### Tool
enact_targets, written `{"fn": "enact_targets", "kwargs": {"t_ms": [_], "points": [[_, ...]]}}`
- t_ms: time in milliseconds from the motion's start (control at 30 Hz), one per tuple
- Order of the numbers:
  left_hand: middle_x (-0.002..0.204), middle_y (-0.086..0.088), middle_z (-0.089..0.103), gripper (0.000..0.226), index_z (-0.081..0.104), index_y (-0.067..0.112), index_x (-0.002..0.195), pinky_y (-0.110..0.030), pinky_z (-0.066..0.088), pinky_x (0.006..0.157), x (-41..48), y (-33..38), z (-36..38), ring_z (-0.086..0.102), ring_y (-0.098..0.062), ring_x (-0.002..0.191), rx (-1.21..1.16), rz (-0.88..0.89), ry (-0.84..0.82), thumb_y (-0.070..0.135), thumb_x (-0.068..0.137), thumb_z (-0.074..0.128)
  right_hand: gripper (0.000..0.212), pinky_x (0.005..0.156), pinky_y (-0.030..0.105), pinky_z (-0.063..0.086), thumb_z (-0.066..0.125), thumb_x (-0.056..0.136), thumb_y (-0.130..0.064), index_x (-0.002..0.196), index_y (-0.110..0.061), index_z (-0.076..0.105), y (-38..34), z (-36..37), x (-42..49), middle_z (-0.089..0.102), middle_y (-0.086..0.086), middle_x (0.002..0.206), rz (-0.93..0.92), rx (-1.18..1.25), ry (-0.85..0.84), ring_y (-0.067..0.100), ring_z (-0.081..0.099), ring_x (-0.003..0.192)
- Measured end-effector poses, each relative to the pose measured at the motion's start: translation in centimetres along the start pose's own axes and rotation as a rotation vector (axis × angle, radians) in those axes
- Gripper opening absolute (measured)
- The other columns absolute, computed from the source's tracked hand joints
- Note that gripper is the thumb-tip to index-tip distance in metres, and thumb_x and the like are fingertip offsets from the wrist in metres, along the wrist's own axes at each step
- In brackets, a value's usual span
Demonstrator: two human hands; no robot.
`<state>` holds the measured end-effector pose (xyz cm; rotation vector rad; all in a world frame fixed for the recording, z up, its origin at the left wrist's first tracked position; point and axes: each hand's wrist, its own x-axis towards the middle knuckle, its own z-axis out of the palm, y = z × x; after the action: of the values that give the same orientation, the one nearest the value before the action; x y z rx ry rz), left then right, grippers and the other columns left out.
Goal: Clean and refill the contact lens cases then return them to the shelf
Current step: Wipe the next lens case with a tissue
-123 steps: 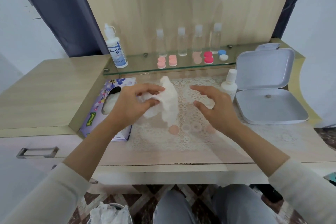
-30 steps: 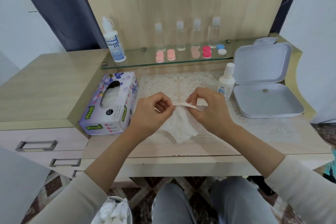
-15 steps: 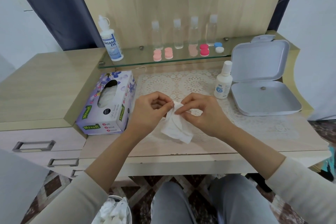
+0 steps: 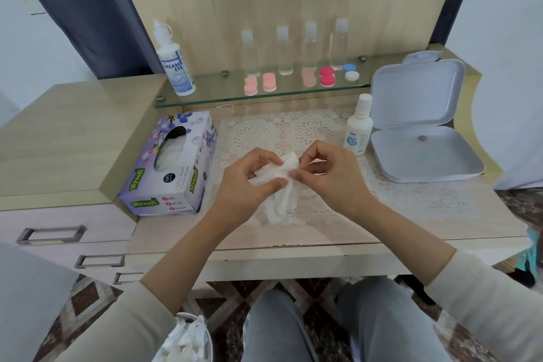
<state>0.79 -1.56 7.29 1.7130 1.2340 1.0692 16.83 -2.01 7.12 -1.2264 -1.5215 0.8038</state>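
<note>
Holding a tissue (image 4: 279, 185) is what both hands do now. I see the left hand (image 4: 249, 182) curled round the bunched part, thumb under it. I see the right hand (image 4: 332, 176) pinching the top edge with thumb and first finger. The tissue hangs down between the hands, over the lace mat (image 4: 308, 129). I cannot tell if a case is wrapped inside. The cases (image 4: 269, 82) sit in a row on the glass shelf (image 4: 205, 94), well past the hands. A tissue box (image 4: 173, 161) lies just left of the left hand. A small bottle (image 4: 358, 126) stands past the right hand. An open grey box (image 4: 423, 150) lies to the right of that hand.
</note>
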Motion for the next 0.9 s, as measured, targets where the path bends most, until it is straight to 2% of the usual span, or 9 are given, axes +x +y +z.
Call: {"fn": "enact_targets", "kwargs": {"t_ms": [67, 167, 267, 367, 433, 500, 767, 833, 900], "points": [[0.081, 0.012, 0.062, 0.026, 0.063, 0.020, 0.082, -0.008, 0.043, 0.067, 0.1, 0.1, -0.1, 0.056, 0.006, 0.074, 0.004, -0.007, 0.013, -0.002, 0.071, 0.073, 0.024, 0.065, 0.026, 0.054, 0.070, 0.074, 0.001, 0.068, -0.016, 0.055, 0.0, 0.0, -0.1, 0.061, -0.004, 0.071, -0.036, 0.000, -0.043, 0.012, 0.065, 0.064], [0.082, 0.014, 0.063, 0.030, 0.064, 0.025, 0.078, -0.007, 0.042, 0.068, 0.3, 0.0, -1.0, 0.055, 0.007, 0.072, 0.015, -0.028, 0.007, -0.003, 0.071, 0.072, 0.016, 0.069, 0.021, 0.054, 0.064, 0.078, 0.003, 0.075, -0.012, 0.061, 0.5, -0.7, 0.2, 0.065, 0.000, 0.076, -0.058, -0.045, -0.060, 0.016, 0.065, 0.071], [0.082, 0.013, 0.062, 0.028, 0.065, 0.029, 0.077, -0.009, 0.041, 0.065, 0.5, -0.1, -2.3, 0.054, 0.002, 0.072, 0.061, -0.090, -0.017, 0.003, 0.071, 0.074, 0.009, 0.074, 0.024, 0.052, 0.062, 0.083, -0.005, 0.089, -0.011, 0.066, 1.4, -2.0, 0.8, 0.067, 0.001, 0.091, -0.058, -0.330, -0.101, 0.014, 0.063, 0.079], [0.083, 0.015, 0.062, 0.024, 0.066, 0.030, 0.077, -0.008, 0.043, 0.063, 0.7, -0.4, -3.0, 0.055, 0.003, 0.072, 0.102, -0.147, -0.045, 0.007, 0.073, 0.074, 0.026, 0.082, 0.024, 0.043, 0.060, 0.087, -0.022, 0.112, -0.017, 0.062, 2.8, -2.8, 1.2, 0.061, -0.003, 0.114, -0.093, -0.745, -0.271, 0.012, 0.055, 0.098], [0.083, 0.019, 0.062, 0.022, 0.066, 0.029, 0.076, -0.006, 0.043, 0.063, 0.9, -0.7, -2.8, 0.055, 0.010, 0.071, 0.112, -0.155, -0.065, 0.009, 0.074, 0.073, 0.042, 0.089, 0.026, 0.036, 0.059, 0.087, -0.030, 0.127, -0.021, 0.052, 3.5, -2.6, 1.2, 0.052, -0.004, 0.127, -0.080, -0.872, -0.374, 0.015, 0.045, 0.114], [0.085, 0.020, 0.062, 0.018, 0.067, 0.026, 0.078, -0.003, 0.041, 0.064, 1.0, -1.2, -2.4, 0.053, 0.015, 0.070, 0.122, -0.163, -0.088, 0.009, 0.075, 0.072, 0.051, 0.090, 0.027, 0.033, 0.058, 0.087, -0.035, 0.134, -0.022, 0.045, 4.0, -2.0, 1.2, 0.047, -0.004, 0.131, -0.050, -0.908, -0.427, 0.017, 0.040, 0.119], [0.083, 0.012, 0.066, 0.017, 0.070, 0.021, 0.076, -0.007, 0.040, 0.070, 1.6, -3.4, 0.2, 0.056, 0.006, 0.076, 0.116, -0.140, -0.138, 0.005, 0.073, 0.073, 0.033, 0.080, 0.026, 0.036, 0.061, 0.086, -0.026, 0.117, -0.015, 0.062, 5.8, -0.7, 0.8, 0.057, 0.004, 0.110, -0.057, -0.771, -0.339, 0.021, 0.049, 0.106], [0.083, 0.010, 0.066, 0.016, 0.070, 0.021, 0.076, -0.011, 0.041, 0.073, 1.9, -3.8, 0.9, 0.058, -0.001, 0.080, 0.117, -0.137, -0.135, 0.006, 0.073, 0.073, 0.029, 0.073, 0.026, 0.033, 0.064, 0.083, -0.018, 0.111, -0.012, 0.066, 6.1, -0.7, 0.5, 0.059, 0.007, 0.100, -0.095, -0.726, -0.295, 0.024, 0.052, 0.097], [0.081, 0.013, 0.065, 0.015, 0.069, 0.021, 0.075, -0.006, 0.040, 0.071, 2.0, -4.1, 1.7, 0.057, 0.000, 0.080, 0.141, -0.146, -0.137, 0.007, 0.073, 0.073, 0.027, 0.070, 0.025, 0.028, 0.065, 0.081, -0.012, 0.107, -0.011, 0.068, 6.4, -0.7, 0.2, 0.053, 0.007, 0.084, -0.098, -0.680, -0.269, 0.022, 0.048, 0.084]]}}
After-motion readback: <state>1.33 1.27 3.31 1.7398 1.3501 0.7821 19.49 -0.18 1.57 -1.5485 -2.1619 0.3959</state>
